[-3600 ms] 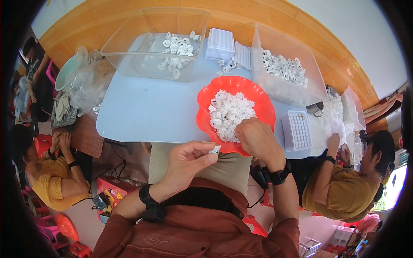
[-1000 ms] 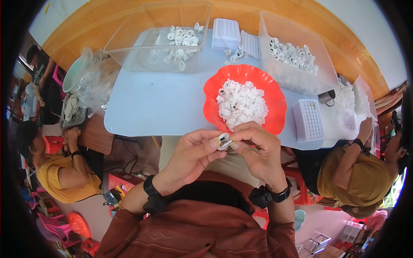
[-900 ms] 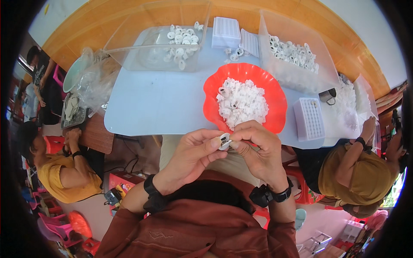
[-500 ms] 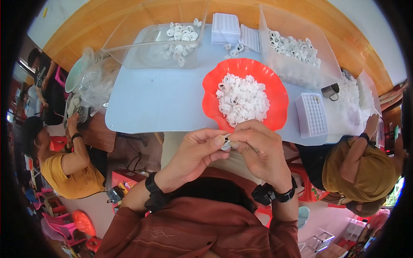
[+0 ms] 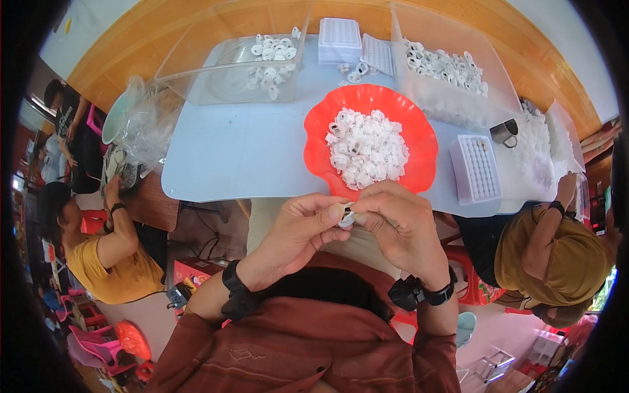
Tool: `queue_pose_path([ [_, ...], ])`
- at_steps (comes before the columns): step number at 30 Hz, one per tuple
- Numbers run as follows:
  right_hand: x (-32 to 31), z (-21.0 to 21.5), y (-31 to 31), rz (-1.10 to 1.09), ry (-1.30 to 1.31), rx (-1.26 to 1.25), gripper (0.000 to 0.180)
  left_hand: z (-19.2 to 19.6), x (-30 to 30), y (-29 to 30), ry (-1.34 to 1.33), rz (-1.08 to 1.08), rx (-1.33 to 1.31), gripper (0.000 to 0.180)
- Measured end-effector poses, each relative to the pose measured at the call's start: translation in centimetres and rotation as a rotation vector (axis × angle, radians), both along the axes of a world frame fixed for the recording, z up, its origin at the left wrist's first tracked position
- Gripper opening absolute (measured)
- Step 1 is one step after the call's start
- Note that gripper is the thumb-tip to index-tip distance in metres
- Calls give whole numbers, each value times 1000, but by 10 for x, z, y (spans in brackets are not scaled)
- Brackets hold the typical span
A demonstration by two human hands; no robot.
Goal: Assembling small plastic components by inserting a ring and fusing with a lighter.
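Left hand [image 5: 288, 237]: you pinch a part [image 5: 346, 221].
Right hand [image 5: 403, 229]: you pinch its edge.
Part: likely mid-fitting; wants steady fingertip pressure.

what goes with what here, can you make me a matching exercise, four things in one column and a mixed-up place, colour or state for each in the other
1. left hand
2. scalloped bowl
3. tabletop
4. metal mug

A. pale blue
B. right of the bowl
C. red, heaped with white pieces
D. pinching a small white part

Pairs: 1-D, 2-C, 3-A, 4-B
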State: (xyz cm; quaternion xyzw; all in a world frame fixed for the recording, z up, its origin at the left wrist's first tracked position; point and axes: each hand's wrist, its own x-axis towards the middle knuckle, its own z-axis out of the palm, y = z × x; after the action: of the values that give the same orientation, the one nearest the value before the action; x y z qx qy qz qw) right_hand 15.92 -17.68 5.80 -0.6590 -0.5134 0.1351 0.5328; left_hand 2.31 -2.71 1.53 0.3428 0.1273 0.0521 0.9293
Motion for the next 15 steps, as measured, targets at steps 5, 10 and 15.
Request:
queue_pose_path([
  [5,0,-2,-2,-1,18,-29,12,0,2,-2,13,-4,2,24],
  [10,-1,-1,-4,-24,31,-35,11,1,4,-4,20,-3,12,23],
  [15,-2,-7,-6,-45,6,-6,13,-4,5,-6,35,11,54,22],
])
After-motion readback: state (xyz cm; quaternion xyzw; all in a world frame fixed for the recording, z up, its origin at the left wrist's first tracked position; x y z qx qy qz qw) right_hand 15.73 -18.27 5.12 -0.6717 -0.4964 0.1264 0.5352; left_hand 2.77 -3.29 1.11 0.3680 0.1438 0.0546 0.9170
